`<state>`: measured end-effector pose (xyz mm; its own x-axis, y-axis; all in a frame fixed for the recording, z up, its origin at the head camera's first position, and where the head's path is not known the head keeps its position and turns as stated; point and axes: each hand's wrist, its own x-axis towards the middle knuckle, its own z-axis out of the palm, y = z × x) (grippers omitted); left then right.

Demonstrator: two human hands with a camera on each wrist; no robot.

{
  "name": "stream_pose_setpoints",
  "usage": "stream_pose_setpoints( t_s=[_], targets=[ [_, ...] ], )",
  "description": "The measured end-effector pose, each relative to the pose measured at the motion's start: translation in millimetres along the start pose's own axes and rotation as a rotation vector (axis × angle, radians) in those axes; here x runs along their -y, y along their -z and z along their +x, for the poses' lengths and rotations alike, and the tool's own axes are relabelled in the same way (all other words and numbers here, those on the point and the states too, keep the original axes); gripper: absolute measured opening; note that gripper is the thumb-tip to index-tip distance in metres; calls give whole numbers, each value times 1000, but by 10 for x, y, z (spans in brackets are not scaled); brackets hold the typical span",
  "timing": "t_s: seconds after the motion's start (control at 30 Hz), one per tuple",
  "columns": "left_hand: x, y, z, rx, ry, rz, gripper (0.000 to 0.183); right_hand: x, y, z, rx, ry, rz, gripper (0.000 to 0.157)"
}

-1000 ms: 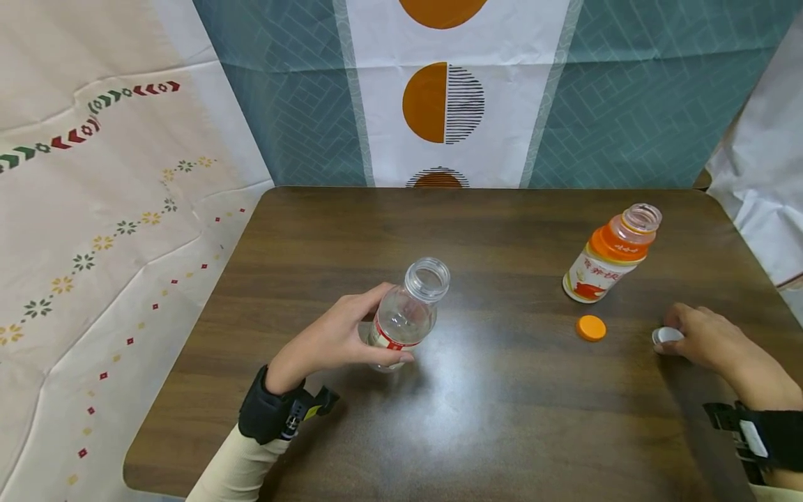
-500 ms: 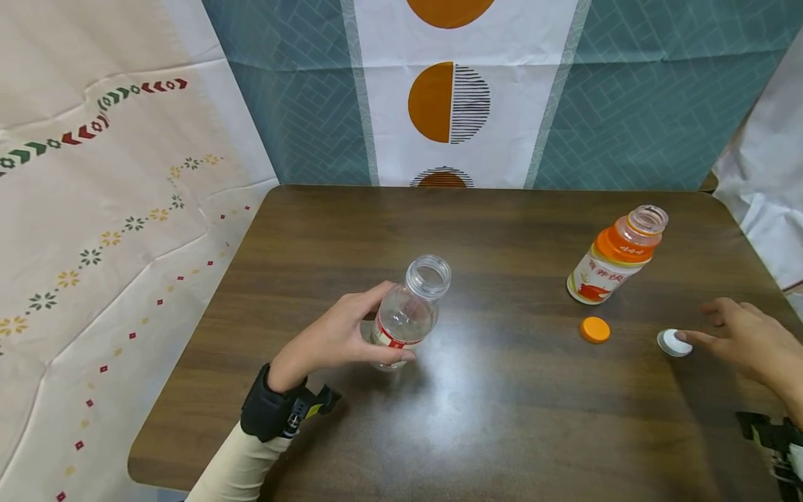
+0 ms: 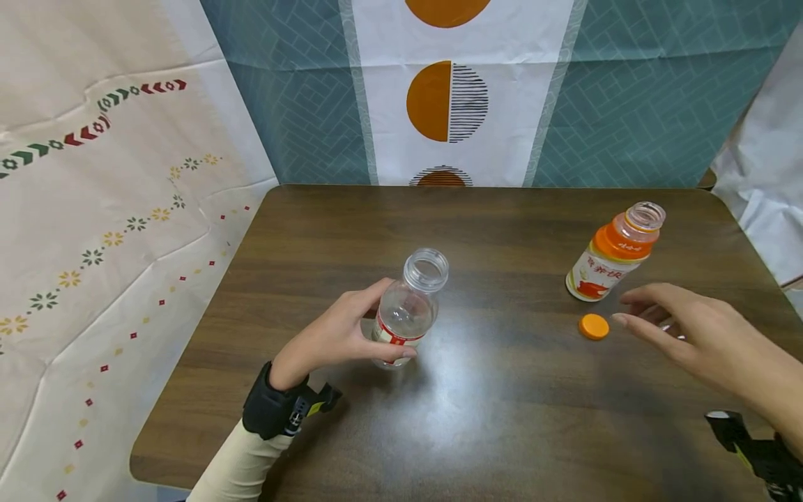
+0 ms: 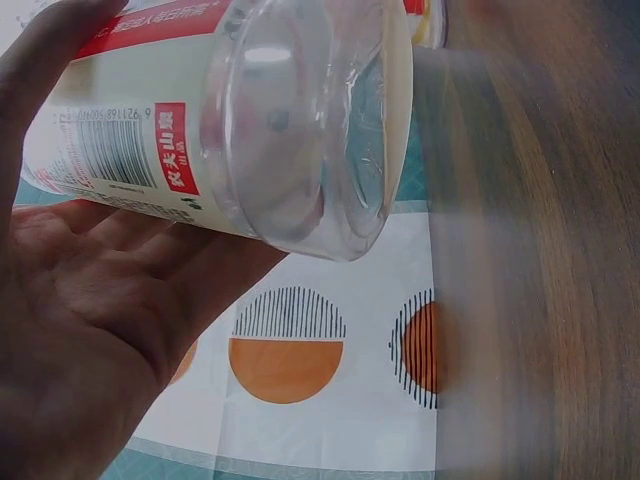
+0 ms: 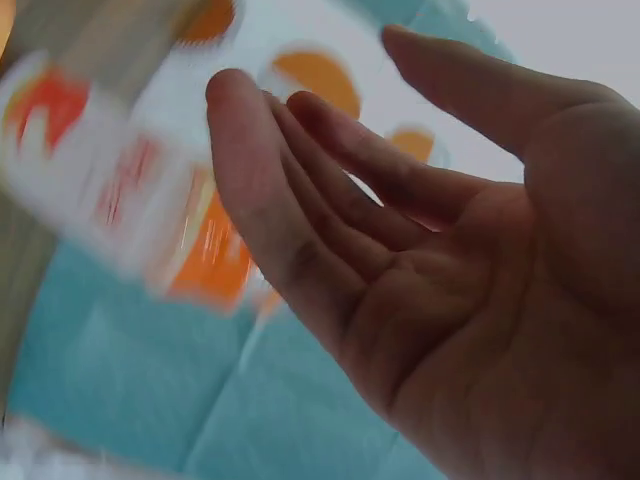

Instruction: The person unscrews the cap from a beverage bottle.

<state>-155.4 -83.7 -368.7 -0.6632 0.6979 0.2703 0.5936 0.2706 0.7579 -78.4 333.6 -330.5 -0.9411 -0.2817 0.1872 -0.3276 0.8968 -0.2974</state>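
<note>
A clear bottle (image 3: 408, 314) without a cap is held upright by my left hand (image 3: 345, 331), thumb on the near side. The left wrist view shows the bottle's base and its label with a barcode (image 4: 118, 152). My right hand (image 3: 702, 335) is over the table at the right, thumb and fingers apart with nothing between them. Just left of its fingertips lies an orange cap (image 3: 593, 326). A white cap (image 3: 680, 337) shows only in part behind the right hand. An uncapped bottle with an orange and white label (image 3: 611, 254) stands just beyond.
The brown wooden table (image 3: 489, 418) ends at a teal and white patterned cloth (image 3: 314, 104) behind. At the left hangs a cream cloth (image 3: 125, 300) with small printed flowers; white cloth (image 3: 759, 188) is at the right.
My right hand has let go of the white cap, lifted, and moved left toward the orange cap. The left hand keeps its hold on the clear bottle, nearly unmoved.
</note>
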Motion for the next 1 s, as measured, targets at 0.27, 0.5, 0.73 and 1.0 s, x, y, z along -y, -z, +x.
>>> stream_pose_setpoints(
  t_s=[0.27, 0.5, 0.73, 1.0],
  targets=[
    [-23, -14, 1, 7, 6, 0, 65, 508, -133, 290, 31, 159, 164, 35],
    [-49, -22, 8, 9, 7, 2, 65, 816, -198, 473, 139, 199, 293, 48],
    [-55, -30, 39, 11, 9, 0, 65, 1035, -224, 604, 141, 279, 347, 51],
    [-50, -38, 51, 19, 16, -23, 69, 1245, -285, 713, 101, 370, 386, 56]
  ],
)
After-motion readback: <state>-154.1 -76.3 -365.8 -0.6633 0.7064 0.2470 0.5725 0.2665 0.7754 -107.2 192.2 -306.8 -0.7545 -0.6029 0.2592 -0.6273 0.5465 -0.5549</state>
